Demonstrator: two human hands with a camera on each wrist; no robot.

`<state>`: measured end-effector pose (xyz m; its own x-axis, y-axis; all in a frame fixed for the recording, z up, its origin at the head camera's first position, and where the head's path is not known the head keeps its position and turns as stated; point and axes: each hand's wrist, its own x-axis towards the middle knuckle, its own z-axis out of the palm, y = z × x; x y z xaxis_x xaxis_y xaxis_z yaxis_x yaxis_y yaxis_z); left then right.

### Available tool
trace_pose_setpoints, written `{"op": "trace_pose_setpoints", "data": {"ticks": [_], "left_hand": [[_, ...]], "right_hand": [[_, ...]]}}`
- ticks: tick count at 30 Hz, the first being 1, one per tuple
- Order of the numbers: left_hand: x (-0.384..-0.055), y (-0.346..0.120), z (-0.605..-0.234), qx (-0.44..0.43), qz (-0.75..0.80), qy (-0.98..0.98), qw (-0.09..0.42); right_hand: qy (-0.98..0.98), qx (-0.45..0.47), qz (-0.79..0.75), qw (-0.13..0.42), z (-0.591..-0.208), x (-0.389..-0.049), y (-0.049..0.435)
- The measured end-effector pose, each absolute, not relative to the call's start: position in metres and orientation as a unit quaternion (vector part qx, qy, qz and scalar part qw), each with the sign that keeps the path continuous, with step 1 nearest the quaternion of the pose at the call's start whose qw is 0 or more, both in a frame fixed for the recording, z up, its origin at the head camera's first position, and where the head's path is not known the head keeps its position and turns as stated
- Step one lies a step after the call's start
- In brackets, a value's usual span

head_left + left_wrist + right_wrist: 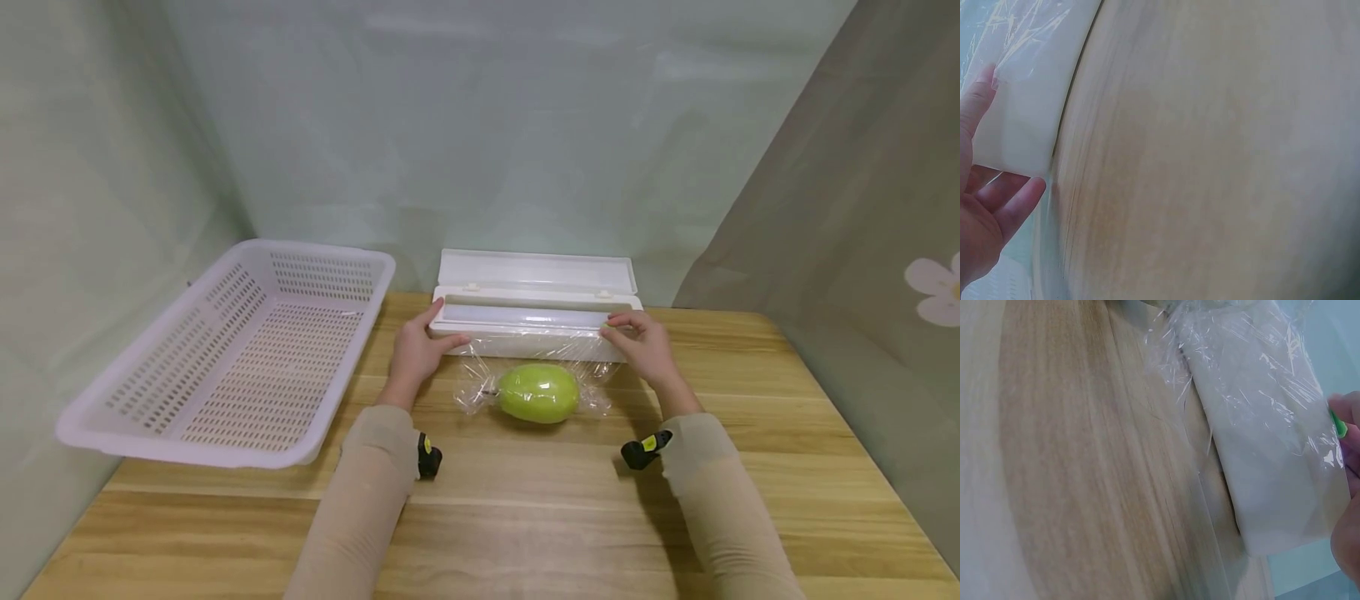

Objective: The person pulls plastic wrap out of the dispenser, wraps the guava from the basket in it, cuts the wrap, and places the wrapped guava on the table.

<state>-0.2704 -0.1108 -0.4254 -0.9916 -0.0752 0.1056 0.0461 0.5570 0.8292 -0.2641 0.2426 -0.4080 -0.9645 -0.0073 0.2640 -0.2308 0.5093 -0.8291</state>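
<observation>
A white cling film dispenser (525,344) lies on the table, its lid (536,272) tipped back and a film roll (525,317) inside. Clear cling film (1029,47) runs over the front edge and wraps a green, pear-like fruit (538,393) that sits before the box. My left hand (417,354) grips the left end of the dispenser, thumb on its front face. At the right end of the front edge, my right hand (642,343) pinches a small green slider (1338,424), mostly hidden by the fingers.
A white perforated plastic basket (348,333) stands on the left of the wooden table (510,525). Pale curtains (525,150) hang behind the table and along both sides.
</observation>
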Motion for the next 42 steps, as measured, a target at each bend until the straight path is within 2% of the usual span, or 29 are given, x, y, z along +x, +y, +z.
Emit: {"op": "trace_pose_setpoints", "data": {"ticks": [12,23,31,42], "left_hand": [[-0.271,-0.110,-0.425,0.008,-0.468,-0.880,0.073],[-0.271,-0.112,-0.425,0.009,-0.471,-0.879,0.073],[-0.271,-0.109,-0.426,0.003,-0.470,-0.880,0.064],[-0.270,-0.111,-0.426,0.003,-0.478,-0.875,0.072]], "right_hand": [[-0.852,0.057,0.506,0.117,-0.406,-0.262,0.240],[-0.838,0.062,0.527,0.128,-0.387,-0.249,0.232],[-0.852,0.053,0.513,0.095,-0.406,-0.261,0.252],[-0.836,0.063,0.538,0.086,-0.401,-0.260,0.248]]}}
